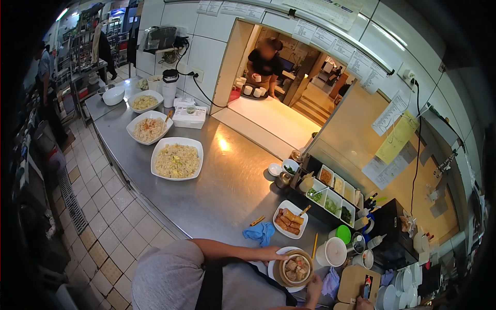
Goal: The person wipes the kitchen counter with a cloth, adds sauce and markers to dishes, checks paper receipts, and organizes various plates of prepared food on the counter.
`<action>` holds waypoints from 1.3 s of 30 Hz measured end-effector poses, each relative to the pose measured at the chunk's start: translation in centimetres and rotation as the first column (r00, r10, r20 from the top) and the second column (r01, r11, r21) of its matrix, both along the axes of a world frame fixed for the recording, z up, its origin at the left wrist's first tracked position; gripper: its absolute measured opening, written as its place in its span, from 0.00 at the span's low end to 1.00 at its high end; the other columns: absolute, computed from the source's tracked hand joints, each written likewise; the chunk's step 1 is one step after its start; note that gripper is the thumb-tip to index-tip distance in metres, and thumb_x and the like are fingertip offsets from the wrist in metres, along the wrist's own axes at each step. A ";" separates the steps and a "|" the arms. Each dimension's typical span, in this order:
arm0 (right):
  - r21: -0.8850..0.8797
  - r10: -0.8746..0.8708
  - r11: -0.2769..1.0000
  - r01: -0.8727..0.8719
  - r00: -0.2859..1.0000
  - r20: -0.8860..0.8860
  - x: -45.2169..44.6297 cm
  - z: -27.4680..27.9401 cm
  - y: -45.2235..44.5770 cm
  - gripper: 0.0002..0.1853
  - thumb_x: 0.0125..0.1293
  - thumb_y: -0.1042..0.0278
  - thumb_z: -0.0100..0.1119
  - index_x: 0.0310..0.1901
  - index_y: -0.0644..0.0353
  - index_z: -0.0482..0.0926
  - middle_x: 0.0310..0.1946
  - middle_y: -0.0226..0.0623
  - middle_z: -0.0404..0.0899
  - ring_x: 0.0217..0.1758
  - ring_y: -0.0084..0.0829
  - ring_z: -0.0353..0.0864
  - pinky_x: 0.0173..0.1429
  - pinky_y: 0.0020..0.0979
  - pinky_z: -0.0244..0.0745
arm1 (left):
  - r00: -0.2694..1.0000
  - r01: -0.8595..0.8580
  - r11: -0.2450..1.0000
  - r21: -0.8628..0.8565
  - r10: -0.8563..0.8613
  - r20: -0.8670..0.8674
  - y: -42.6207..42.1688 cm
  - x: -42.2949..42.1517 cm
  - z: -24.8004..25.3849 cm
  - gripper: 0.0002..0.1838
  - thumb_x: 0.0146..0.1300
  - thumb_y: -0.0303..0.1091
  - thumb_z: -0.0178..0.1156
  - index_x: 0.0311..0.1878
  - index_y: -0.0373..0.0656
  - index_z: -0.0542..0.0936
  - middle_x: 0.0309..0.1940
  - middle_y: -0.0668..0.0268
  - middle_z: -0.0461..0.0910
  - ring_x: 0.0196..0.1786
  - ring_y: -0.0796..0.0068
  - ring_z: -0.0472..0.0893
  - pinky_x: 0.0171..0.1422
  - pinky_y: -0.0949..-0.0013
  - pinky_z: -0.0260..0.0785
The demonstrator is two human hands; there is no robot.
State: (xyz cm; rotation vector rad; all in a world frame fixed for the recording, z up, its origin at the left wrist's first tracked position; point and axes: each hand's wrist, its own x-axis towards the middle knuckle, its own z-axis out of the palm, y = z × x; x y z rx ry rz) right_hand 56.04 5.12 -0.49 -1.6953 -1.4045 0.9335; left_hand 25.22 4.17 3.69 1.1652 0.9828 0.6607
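A round bamboo steamer [296, 268] with browned pieces of food in it sits on a white plate [273, 272] at the counter's near edge. My left hand [270, 253] grips the steamer's left side, fingers at its rim. On the lower right side, my right hand [313, 290] has its fingers closed against the steamer's edge. Just beyond lies a white dish of fried rolls [290, 219] with wooden tongs on it. A crumpled blue cloth [260, 234] rests left of that dish.
Three rice dishes, one being egg fried rice [177, 160], stand along the left counter. Garnish trays [330, 201], a white tub [331, 252] and stacked bowls [405, 284] line the right. Another person's hand [364, 304] is beside a cardboard box [352, 284]. A person stands beyond the serving hatch [268, 119].
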 end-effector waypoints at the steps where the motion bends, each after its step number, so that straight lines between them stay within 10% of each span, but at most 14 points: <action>1: -0.028 -0.008 1.000 0.007 0.999 -0.044 -1.3 1.7 -0.7 0.12 0.57 0.79 0.52 0.43 0.67 0.78 0.30 0.35 0.79 0.29 0.23 0.76 0.30 0.25 0.69 | 1.000 -0.013 1.000 -0.006 0.013 -0.003 -0.4 -0.5 -0.1 0.39 0.57 0.66 0.55 0.62 0.45 0.69 0.41 0.65 0.79 0.32 0.78 0.80 0.27 0.77 0.72; 12: -0.154 0.296 0.931 -0.332 0.930 -0.216 -17.8 6.8 -1.1 0.16 0.60 0.76 0.57 0.51 0.64 0.73 0.31 0.35 0.77 0.23 0.28 0.79 0.22 0.27 0.78 | 0.903 -0.423 0.906 0.031 0.424 -0.067 -7.3 -16.1 5.5 0.26 0.69 0.56 0.44 0.52 0.42 0.77 0.29 0.66 0.79 0.28 0.79 0.79 0.27 0.75 0.73; 21: -0.258 0.650 0.667 -0.699 0.715 -0.257 -32.1 2.0 0.6 0.17 0.61 0.77 0.57 0.52 0.66 0.72 0.29 0.36 0.76 0.23 0.29 0.80 0.24 0.29 0.81 | 0.657 -0.718 0.693 0.068 0.706 -0.266 -14.2 -27.6 2.2 0.25 0.70 0.51 0.44 0.48 0.38 0.79 0.28 0.66 0.79 0.25 0.78 0.77 0.27 0.74 0.72; 27: -0.216 0.708 0.608 -0.764 0.645 -0.289 -37.0 0.9 1.5 0.19 0.58 0.78 0.56 0.53 0.62 0.75 0.30 0.37 0.78 0.26 0.35 0.82 0.28 0.33 0.81 | 0.512 -0.855 0.515 0.061 0.857 -0.056 -15.5 -30.6 -3.8 0.17 0.68 0.38 0.50 0.50 0.37 0.79 0.31 0.66 0.80 0.27 0.77 0.78 0.28 0.72 0.73; 30: 0.060 0.714 0.650 -0.757 0.637 0.291 -36.3 4.1 1.4 0.16 0.56 0.73 0.59 0.48 0.56 0.79 0.34 0.41 0.79 0.31 0.44 0.82 0.36 0.40 0.79 | 0.520 -0.847 0.525 0.082 0.851 -0.077 -15.8 -30.9 -3.8 0.16 0.63 0.29 0.52 0.53 0.38 0.78 0.35 0.66 0.81 0.29 0.78 0.79 0.30 0.72 0.74; 33: 0.344 0.501 0.622 -0.704 0.695 0.516 -34.1 6.2 1.4 0.14 0.54 0.68 0.61 0.44 0.53 0.80 0.38 0.44 0.78 0.39 0.49 0.79 0.44 0.44 0.76 | 0.548 -0.806 0.574 0.148 0.817 -0.181 -15.5 -30.9 -3.7 0.20 0.58 0.22 0.54 0.55 0.39 0.77 0.35 0.65 0.82 0.31 0.79 0.79 0.32 0.73 0.73; 39: 0.354 0.278 0.611 -0.708 0.611 0.741 -26.6 4.6 -0.6 0.08 0.53 0.69 0.60 0.36 0.53 0.80 0.44 0.42 0.77 0.47 0.44 0.76 0.47 0.44 0.75 | 0.556 -0.734 0.636 0.238 0.764 -0.327 -13.3 -30.8 -3.0 0.21 0.53 0.22 0.59 0.53 0.39 0.78 0.33 0.63 0.82 0.32 0.76 0.80 0.36 0.71 0.73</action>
